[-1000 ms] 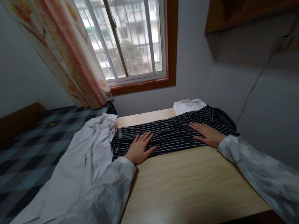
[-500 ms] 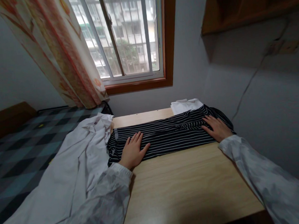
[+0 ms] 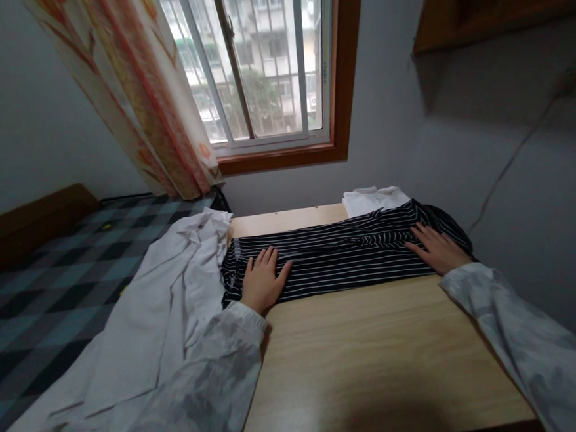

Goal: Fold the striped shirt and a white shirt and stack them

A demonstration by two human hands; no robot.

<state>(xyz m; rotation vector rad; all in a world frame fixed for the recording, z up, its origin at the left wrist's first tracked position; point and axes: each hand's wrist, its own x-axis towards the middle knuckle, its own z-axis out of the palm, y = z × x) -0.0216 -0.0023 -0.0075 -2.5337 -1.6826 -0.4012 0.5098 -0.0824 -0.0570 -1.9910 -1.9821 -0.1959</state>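
Observation:
A black garment with thin white stripes (image 3: 330,259) lies in a long flat strip across the wooden table (image 3: 357,356). Its right end bunches up over the table's right edge, and creases run along its middle. My left hand (image 3: 264,280) rests flat on the left part of the cloth, fingers spread. On the right part lies my right hand (image 3: 439,248), also open with the fingers stretched out. What kind of garment it is, I cannot tell.
White clothing (image 3: 174,283) drapes over the table's left side toward a bed with a checked cover (image 3: 42,305). Folded white cloth (image 3: 376,200) sits at the back right. Beyond are a window (image 3: 268,66), a curtain (image 3: 145,88), a shelf (image 3: 495,4) and a hanging cord (image 3: 515,147).
The whole view has shifted, so everything appears farther right. Both hands stay spread on the striped cloth in nearly the same places.

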